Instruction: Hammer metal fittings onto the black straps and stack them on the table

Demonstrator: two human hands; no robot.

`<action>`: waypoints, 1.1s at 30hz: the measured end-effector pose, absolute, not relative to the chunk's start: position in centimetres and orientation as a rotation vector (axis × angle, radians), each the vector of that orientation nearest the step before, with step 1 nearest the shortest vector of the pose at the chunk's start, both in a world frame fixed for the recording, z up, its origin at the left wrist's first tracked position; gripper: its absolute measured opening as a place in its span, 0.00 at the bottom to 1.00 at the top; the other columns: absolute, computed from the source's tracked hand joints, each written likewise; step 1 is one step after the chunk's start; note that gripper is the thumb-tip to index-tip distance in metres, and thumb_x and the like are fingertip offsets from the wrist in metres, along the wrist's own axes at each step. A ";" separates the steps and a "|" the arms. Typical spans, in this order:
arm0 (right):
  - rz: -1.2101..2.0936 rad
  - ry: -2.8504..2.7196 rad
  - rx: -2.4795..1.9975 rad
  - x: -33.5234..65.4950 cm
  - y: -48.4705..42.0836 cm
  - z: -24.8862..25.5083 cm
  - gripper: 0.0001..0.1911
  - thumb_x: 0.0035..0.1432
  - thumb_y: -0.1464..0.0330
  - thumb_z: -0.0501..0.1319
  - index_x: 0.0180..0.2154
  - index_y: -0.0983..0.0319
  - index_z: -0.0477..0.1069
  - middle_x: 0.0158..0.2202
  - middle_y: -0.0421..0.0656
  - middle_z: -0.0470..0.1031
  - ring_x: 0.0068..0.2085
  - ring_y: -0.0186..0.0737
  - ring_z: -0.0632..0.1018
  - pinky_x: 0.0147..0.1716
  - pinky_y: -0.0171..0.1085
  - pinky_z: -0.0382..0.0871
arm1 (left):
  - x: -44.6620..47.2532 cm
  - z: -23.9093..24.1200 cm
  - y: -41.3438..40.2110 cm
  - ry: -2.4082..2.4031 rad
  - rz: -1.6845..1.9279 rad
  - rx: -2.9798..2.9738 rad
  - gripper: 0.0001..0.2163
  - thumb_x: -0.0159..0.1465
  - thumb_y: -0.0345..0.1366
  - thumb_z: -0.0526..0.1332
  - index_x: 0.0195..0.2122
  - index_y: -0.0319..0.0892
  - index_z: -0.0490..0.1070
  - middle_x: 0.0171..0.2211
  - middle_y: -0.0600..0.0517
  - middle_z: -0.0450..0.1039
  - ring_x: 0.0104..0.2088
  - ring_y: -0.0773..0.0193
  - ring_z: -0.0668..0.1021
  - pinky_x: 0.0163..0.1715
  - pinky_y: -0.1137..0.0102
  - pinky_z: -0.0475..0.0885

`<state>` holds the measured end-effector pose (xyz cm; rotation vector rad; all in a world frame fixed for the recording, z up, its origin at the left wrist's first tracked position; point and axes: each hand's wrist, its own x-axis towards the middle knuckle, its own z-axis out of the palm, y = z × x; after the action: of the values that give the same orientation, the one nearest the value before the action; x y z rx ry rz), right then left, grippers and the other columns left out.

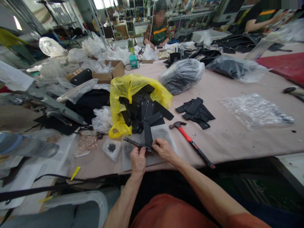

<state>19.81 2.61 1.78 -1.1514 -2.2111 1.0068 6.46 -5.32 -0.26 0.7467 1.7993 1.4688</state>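
Strip (131,141) | left grip (138,160) clamped on it, long end jutting left | right grip (164,150) by right end, can't tell closure

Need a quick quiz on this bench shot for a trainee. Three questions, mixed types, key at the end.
1. Multiple choice: what colors is the handle of the hammer?
A) blue and white
B) red and black
C) all yellow

2. True or false: the yellow bag is tied shut, with nothing inside showing.

3. Short answer: which of the wearer's hands is nearer the hammer?

Key:
1. B
2. False; it gapes open, and black pieces show in its mouth.
3. The right hand.
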 end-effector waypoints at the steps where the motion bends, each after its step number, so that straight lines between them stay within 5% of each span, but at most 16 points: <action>1: 0.989 -2.237 -1.136 19.7 3.0 1.8 0.07 0.60 0.71 0.55 0.30 0.61 0.70 0.29 0.40 0.73 0.33 0.37 0.72 0.35 0.36 0.60 | 6.4 -0.6 -5.1 1.812 1.459 0.729 0.12 0.59 0.41 0.60 0.38 0.38 0.75 0.33 0.48 0.80 0.32 0.59 0.80 0.33 0.68 0.75; 6: 0.880 -2.366 -1.069 19.4 4.4 2.0 0.07 0.60 0.73 0.58 0.32 0.60 0.74 0.35 0.42 0.75 0.41 0.42 0.70 0.45 0.42 0.55 | 6.0 -0.5 -4.5 1.981 1.345 0.779 0.11 0.59 0.42 0.60 0.33 0.39 0.73 0.30 0.47 0.79 0.30 0.57 0.79 0.31 0.66 0.74; 10: 0.734 -2.504 -1.019 19.9 4.4 1.7 0.07 0.60 0.71 0.60 0.38 0.57 0.76 0.41 0.41 0.75 0.46 0.44 0.68 0.50 0.45 0.52 | 5.4 1.0 -5.0 2.259 1.209 1.024 0.09 0.59 0.41 0.60 0.32 0.40 0.74 0.30 0.45 0.78 0.33 0.53 0.79 0.37 0.62 0.73; 15: 0.683 -2.523 -1.008 20.4 3.9 1.4 0.18 0.58 0.71 0.63 0.50 0.53 0.74 0.46 0.42 0.74 0.49 0.45 0.67 0.54 0.47 0.51 | 4.1 1.9 -4.7 2.175 1.303 1.212 0.10 0.61 0.39 0.58 0.38 0.40 0.76 0.38 0.45 0.79 0.42 0.53 0.79 0.47 0.62 0.72; 33: 0.638 -2.382 -1.117 19.9 3.3 1.2 0.21 0.54 0.72 0.65 0.50 0.58 0.71 0.56 0.45 0.69 0.56 0.49 0.65 0.60 0.51 0.50 | 3.3 0.0 -3.3 1.809 1.296 1.636 0.06 0.64 0.36 0.58 0.38 0.42 0.72 0.43 0.46 0.78 0.47 0.56 0.78 0.52 0.60 0.71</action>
<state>19.87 3.35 1.23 -1.1169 -2.3818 0.6377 3.29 -3.25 0.02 1.6358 1.8092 1.2955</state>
